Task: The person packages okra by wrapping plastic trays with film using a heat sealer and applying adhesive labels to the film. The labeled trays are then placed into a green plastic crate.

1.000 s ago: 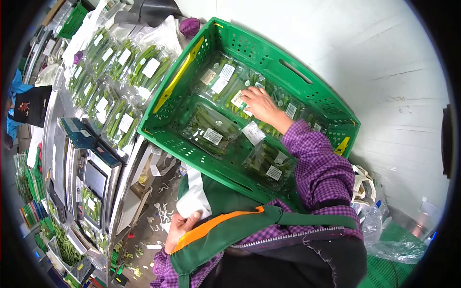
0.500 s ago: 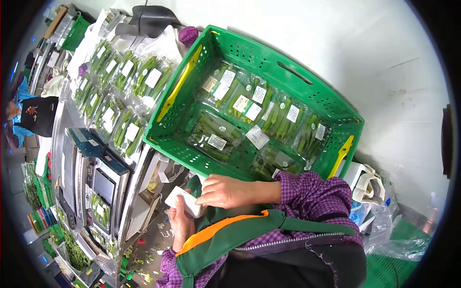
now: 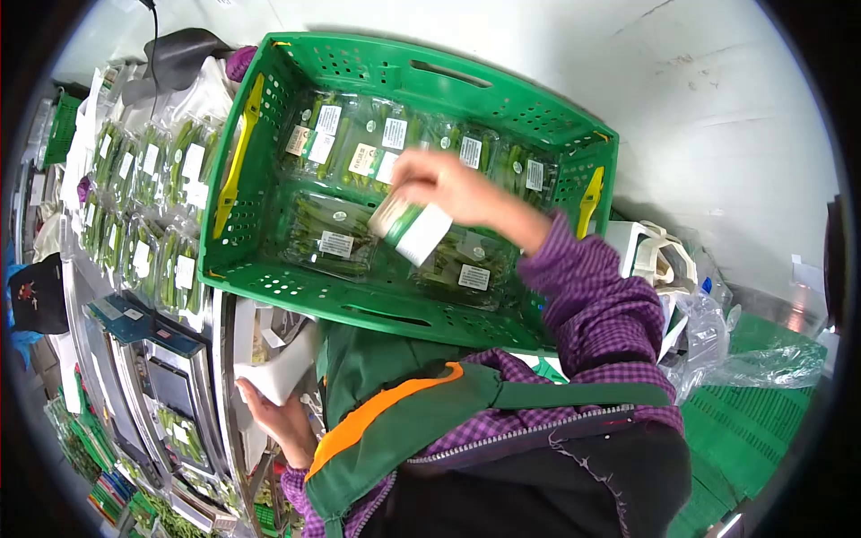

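My right hand [image 3: 453, 188] reaches over the green crate [image 3: 538, 117], its fingers pinching a white and green label [image 3: 421, 235] that is smeared by motion. Below the label, a clear pack of long green vegetables [image 3: 462, 269] lies in the crate, partly hidden. Another such pack [image 3: 327, 238] sits to its left, and several labelled ones line the crate's far side. Low on the left, my left hand [image 3: 278, 420] is closed around a white pad [image 3: 285, 366] that looks like a stack of labels. Its fingers are partly hidden.
Several more labelled vegetable packs [image 3: 143, 170] cover the table left of the crate. Nearer me stands a machine with dark panels [image 3: 170, 381]. A white bag [image 3: 664, 260] and clear plastic [image 3: 762, 363] are on the right. Part of a person in black [image 3: 38, 296] shows far left.
My right hand has left the white pad and moved up over the crate with a label. My left hand has moved down and left with the pad. The view has shifted.
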Demonstrator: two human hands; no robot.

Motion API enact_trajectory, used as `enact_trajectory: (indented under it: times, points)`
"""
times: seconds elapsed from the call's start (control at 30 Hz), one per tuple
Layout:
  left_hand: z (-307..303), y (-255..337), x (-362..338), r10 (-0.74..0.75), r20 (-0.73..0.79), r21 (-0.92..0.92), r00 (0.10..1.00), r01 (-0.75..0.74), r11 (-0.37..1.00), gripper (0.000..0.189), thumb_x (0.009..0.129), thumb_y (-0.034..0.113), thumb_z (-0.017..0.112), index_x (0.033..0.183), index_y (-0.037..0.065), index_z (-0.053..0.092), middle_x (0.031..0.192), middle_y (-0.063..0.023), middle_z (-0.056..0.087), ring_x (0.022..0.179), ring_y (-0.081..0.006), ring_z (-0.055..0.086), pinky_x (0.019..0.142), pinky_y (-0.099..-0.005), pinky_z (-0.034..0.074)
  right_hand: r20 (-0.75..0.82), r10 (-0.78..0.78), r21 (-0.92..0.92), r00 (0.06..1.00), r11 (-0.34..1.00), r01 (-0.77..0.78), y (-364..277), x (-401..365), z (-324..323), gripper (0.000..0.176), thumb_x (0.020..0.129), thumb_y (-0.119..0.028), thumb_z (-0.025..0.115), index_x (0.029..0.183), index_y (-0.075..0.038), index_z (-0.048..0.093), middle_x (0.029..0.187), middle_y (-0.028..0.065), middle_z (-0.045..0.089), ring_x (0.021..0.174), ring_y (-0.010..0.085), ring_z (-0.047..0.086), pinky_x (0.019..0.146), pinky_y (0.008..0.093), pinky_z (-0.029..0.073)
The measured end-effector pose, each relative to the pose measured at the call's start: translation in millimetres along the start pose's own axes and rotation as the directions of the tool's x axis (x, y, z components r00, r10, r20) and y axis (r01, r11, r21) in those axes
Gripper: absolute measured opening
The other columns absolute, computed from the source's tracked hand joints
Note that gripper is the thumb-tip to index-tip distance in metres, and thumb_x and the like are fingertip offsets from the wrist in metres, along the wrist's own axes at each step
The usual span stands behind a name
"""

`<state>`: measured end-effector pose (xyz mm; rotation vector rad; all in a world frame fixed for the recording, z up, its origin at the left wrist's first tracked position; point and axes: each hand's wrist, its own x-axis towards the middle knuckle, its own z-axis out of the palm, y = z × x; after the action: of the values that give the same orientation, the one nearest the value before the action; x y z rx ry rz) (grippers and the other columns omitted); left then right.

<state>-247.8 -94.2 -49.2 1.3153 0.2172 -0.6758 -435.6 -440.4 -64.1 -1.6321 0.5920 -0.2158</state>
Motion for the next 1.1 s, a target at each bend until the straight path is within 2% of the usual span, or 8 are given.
enact_trajectory:
  times: [0.1, 0.17, 0.3, 0.37, 0.43, 0.57, 0.73, 1.1]
  points:
    - [-6, -5, -18, 0.059, 0.296, 0.528, 0.953, -0.215, 0.821, 0.05, 0.092, 0.04, 0.049, 0.129, 0.006, 0.044, 0.119, -0.0082, 0.054, 0.104, -0.0194, 0.054, 0.089, -0.0349, 0.043, -0.058, 0.077, -0.401, 0.995, 0.911, -0.094, 53, 5, -52, 0.018, 0.083, -0.009, 0.062, 0.096, -0.005, 0.05, 0.082, 0.008, 0.062, 0.079, 0.0163, 0.06, 0.069, 0.0313, 0.048]
    - [14, 4, -31, -0.325, 0.197, 0.2, 0.925, 0.287, 0.937, 0.05, 0.094, 0.042, 0.044, 0.127, 0.004, 0.042, 0.117, -0.0099, 0.053, 0.101, -0.0216, 0.056, 0.087, -0.0387, 0.048, -0.027, 0.131, -0.496, 0.991, 0.859, -0.127, 75, 8, -69, 0.022, 0.08, -0.011, 0.064, 0.096, -0.005, 0.05, 0.086, 0.01, 0.062, 0.084, 0.0223, 0.06, 0.073, 0.0343, 0.049]
    - [34, 9, -47, -0.489, 0.277, 0.032, 0.827, 0.501, 0.865, 0.065, 0.088, 0.049, 0.052, 0.133, 0.003, 0.039, 0.131, -0.0068, 0.048, 0.121, -0.0226, 0.046, 0.097, -0.04, 0.042, 0.075, 0.138, -0.678, 0.988, 0.733, -0.051, 112, 22, -72, 0.034, 0.074, -0.015, 0.07, 0.101, -0.004, 0.051, 0.096, 0.0132, 0.059, 0.084, 0.0322, 0.058, 0.079, 0.0406, 0.049]
    - [28, 7, -46, -0.353, 0.728, 0.151, 0.588, 0.365, 0.919, 0.056, 0.087, 0.04, 0.058, 0.13, 0.006, 0.046, 0.124, -0.0062, 0.053, 0.117, -0.022, 0.049, 0.099, -0.0371, 0.039, 0.009, 0.076, -0.728, 0.997, 0.684, -0.046, 118, 18, -67, 0.038, 0.073, -0.015, 0.071, 0.104, -0.005, 0.052, 0.101, 0.0123, 0.057, 0.087, 0.0307, 0.057, 0.083, 0.0406, 0.048]
    - [14, 3, -41, -0.577, 0.511, 0.484, 0.637, 0.342, 0.806, 0.038, 0.088, 0.026, 0.06, 0.118, 0.003, 0.056, 0.114, -0.0075, 0.059, 0.105, -0.0186, 0.055, 0.093, -0.0316, 0.04, -0.059, 0.005, -0.776, 0.998, 0.629, -0.049, 123, 14, -64, 0.041, 0.071, -0.015, 0.072, 0.107, -0.006, 0.053, 0.106, 0.0114, 0.055, 0.09, 0.0292, 0.056, 0.086, 0.0407, 0.046]
    - [1, -21, -34, -0.289, 0.38, 0.625, 0.878, -0.014, 0.781, 0.022, 0.092, 0.017, 0.055, 0.095, -0.002, 0.065, 0.084, 0.0006, 0.063, 0.075, -0.0052, 0.052, 0.068, -0.0216, 0.04, 0.133, -0.095, -0.92, 0.987, 0.357, 0.158, 122, -12, -54, 0.041, 0.072, -0.016, 0.071, 0.109, -0.009, 0.057, 0.108, 0.0068, 0.054, 0.107, 0.0242, 0.05, 0.09, 0.0384, 0.045]
    - [13, -30, -17, -0.154, 0.185, 0.232, 0.971, 0.109, 0.967, 0.03, 0.094, 0.027, 0.052, 0.107, 0.001, 0.059, 0.098, -0.0055, 0.063, 0.084, -0.0118, 0.058, 0.074, -0.027, 0.047, 0.06, -0.404, -0.266, 0.913, 0.875, 0.405, 12, -16, 55, 0.036, 0.075, -0.019, 0.07, 0.109, -0.009, 0.06, 0.103, 0.011, 0.059, 0.097, 0.0302, 0.055, 0.083, 0.0412, 0.044]
    - [17, -27, -12, -0.121, 0.139, 0.089, 0.983, 0.109, 0.99, 0.04, 0.094, 0.034, 0.048, 0.114, 0.0, 0.053, 0.104, -0.0115, 0.061, 0.092, -0.0218, 0.06, 0.076, -0.0355, 0.051, 0.367, -0.636, -0.004, 0.679, 0.729, 0.685, -13, -35, 177, 0.014, 0.078, -0.014, 0.065, 0.09, -0.008, 0.064, 0.088, 0.0073, 0.06, 0.089, 0.0256, 0.054, 0.081, 0.038, 0.041]
